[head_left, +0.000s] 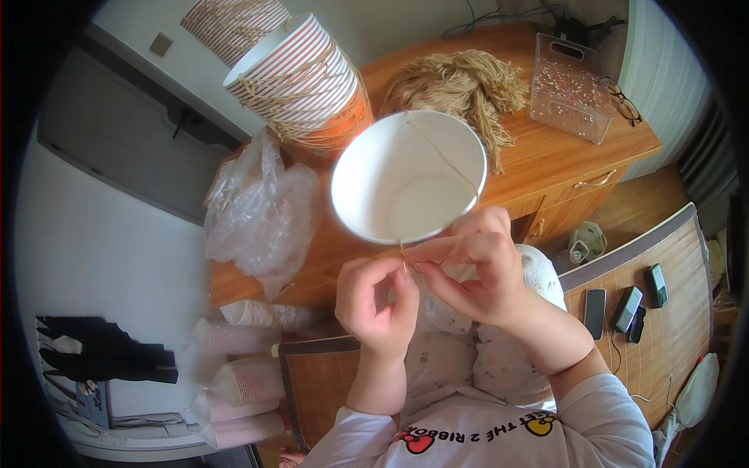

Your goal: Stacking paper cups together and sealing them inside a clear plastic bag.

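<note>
A white paper bucket (pixel 367 183) stands tilted before me, its open mouth facing me. A thin tan string (pixel 441 154) runs across the inside of it, from the far rim to the right rim. Just below the near rim, my left hand (pixel 378 301) pinches the string between thumb and forefinger. Right beside it, my right hand (pixel 485 273) is closed in a pinch on the string too, its fingers close to the bucket's edge. The fingers partly hide the string's ends, and the bucket's outer side is out of sight.
On the wooden desk (pixel 538 183) stand stacked striped buckets (pixel 300 86) with strings, a bundle of tan strings (pixel 460 82), a clear plastic box (pixel 573 93), glasses (pixel 622 103) and a crumpled plastic bag (pixel 269 207). Wrapped bucket stacks (pixel 246 382) lie lower left. A phone (pixel 594 313) lies on the mat at right.
</note>
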`<action>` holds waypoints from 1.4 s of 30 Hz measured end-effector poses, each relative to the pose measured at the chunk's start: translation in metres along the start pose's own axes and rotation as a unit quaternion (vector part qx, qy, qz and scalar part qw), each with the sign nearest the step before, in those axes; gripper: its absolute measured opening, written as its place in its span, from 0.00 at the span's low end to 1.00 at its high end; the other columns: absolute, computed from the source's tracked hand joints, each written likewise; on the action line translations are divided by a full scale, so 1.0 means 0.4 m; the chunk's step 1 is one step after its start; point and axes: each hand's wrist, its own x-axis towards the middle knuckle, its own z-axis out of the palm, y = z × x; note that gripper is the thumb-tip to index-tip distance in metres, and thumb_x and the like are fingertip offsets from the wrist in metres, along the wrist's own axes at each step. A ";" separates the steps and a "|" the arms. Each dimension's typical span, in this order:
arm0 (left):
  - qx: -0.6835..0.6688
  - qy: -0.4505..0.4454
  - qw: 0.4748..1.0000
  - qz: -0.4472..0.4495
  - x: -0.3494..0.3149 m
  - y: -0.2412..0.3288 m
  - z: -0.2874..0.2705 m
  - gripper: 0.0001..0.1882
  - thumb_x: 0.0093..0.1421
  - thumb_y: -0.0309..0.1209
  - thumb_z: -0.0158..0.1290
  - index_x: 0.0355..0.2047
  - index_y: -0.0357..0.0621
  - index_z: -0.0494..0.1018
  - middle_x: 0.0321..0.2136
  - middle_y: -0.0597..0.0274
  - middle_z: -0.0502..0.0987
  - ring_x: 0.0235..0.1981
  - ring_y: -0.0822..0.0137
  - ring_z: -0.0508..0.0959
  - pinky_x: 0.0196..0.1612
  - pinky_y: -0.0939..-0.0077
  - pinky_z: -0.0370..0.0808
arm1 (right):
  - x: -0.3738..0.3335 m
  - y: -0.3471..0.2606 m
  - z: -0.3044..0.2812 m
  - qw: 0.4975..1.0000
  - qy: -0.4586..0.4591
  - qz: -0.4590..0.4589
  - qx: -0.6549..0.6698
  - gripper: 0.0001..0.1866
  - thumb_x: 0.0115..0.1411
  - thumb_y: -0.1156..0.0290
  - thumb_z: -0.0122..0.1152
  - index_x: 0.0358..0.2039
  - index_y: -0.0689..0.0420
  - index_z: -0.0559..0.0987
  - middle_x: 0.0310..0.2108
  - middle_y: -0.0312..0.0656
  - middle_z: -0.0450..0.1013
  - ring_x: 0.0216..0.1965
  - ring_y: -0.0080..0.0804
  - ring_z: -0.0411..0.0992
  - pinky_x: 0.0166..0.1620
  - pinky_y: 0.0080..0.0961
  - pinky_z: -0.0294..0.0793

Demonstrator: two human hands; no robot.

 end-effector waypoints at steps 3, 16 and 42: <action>0.003 0.000 1.000 0.006 0.001 0.002 0.002 0.09 0.50 0.17 0.59 0.32 0.38 0.75 0.27 0.59 0.78 0.26 0.64 0.75 0.28 0.77 0.74 | -0.001 0.002 -0.002 1.000 0.002 0.000 0.014 0.24 0.43 0.77 0.74 0.39 0.50 0.72 0.31 0.28 0.72 0.35 0.28 0.70 0.43 0.29 0.59; 0.073 -0.015 0.995 0.071 0.011 0.000 -0.007 0.08 0.50 0.19 0.60 0.32 0.41 0.77 0.28 0.61 0.79 0.28 0.60 0.76 0.33 0.70 0.73 | 0.005 0.006 -0.007 1.000 0.023 -0.009 -0.017 0.24 0.42 0.78 0.74 0.38 0.50 0.71 0.32 0.26 0.78 0.33 0.27 0.70 0.41 0.28 0.60; -0.341 -0.043 0.916 -0.204 -0.024 -0.065 0.032 0.06 0.59 0.20 0.59 0.37 0.34 0.76 0.32 0.61 0.80 0.28 0.77 0.76 0.32 0.85 0.73 | -0.022 0.004 -0.002 0.996 0.002 0.088 -0.021 0.17 0.45 0.78 0.70 0.34 0.51 0.74 0.28 0.28 0.76 0.31 0.29 0.72 0.35 0.28 0.61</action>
